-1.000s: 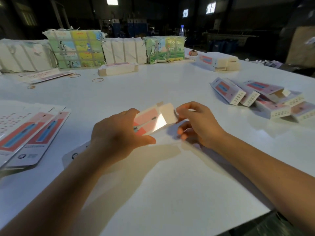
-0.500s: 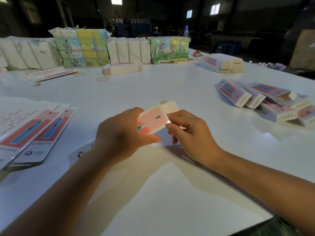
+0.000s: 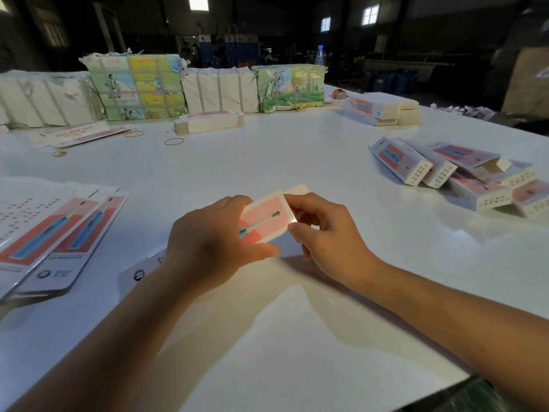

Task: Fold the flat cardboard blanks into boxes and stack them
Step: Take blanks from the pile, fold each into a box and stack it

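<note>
Fingers of the right hand now pinch the blank's 3 o'clock end, having closed in; left hand still grips it above the counter.

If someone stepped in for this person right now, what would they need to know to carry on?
Left hand: grips the middle of the box being folded, which is held above the table.
Right hand: pinches the box's far end, beside the end flap, which is not yet tucked in.
Flat blanks: fanned out on the table at the left.
Finished boxes: a loose heap at the right, one with its end flap open.
Done: several boxes folded.
Left: close this box's end, add it to the heap, fold the remaining blanks, then stack the boxes tidily.
</note>
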Available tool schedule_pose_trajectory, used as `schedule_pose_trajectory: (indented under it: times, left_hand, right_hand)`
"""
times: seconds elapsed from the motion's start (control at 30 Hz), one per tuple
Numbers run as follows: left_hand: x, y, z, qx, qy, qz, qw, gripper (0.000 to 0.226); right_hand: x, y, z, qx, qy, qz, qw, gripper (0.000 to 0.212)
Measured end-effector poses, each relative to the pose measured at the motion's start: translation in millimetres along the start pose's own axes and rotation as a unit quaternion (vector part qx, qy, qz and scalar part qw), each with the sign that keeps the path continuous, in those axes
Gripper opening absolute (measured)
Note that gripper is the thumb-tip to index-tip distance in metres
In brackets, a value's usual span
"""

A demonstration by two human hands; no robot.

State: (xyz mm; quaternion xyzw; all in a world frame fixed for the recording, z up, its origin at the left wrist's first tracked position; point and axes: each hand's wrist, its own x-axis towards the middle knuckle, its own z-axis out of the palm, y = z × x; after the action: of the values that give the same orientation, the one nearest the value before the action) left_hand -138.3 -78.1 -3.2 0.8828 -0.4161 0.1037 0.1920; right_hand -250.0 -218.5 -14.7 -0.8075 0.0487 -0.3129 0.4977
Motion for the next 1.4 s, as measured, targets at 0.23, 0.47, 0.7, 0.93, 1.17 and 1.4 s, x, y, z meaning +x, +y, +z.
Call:
schedule_pose_trajectory:
  times: [0.23,0.47,0.7,0.93,1.17,1.4]
  left_hand:
    - [0.9,5.3,-2.7,-0.013,0.011,-0.014,1.000,0.057]
    - [-0.9,7.7,-5.2,-0.040,0.006,-0.015,0.999,0.069]
    - [-2.3,18.1,-1.5,-0.065,0.016,-0.007,0.998,0.061]
    - [-5.9,14.5,-2.3,-0.015,0.045,0.002,0.999,0.054]
    - [-5.5,13.9,-0.8,0.000,0.081,0.027,0.996,0.061]
    - [-5.6,13.5,-1.0,-0.015,0.094,0.039,0.995,0.060]
  right_hand:
    - [1.2,-4.3,-7.0,-0.172,0.071,-0.064,0.981,0.050]
    - [13.5,-2.6,-12.6,0.375,-0.057,0.259,0.888,0.065]
    - [0.2,-4.5,-0.2,-0.063,0.037,-0.007,0.997,0.017]
    - [-2.1,-9.6,1.4,0.001,-0.024,0.032,0.999,0.034]
    - [8.6,-9.2,-2.3,0.266,0.027,0.119,0.956,0.026]
    - [5.7,-9.8,-2.0,0.224,0.003,0.037,0.974,0.055]
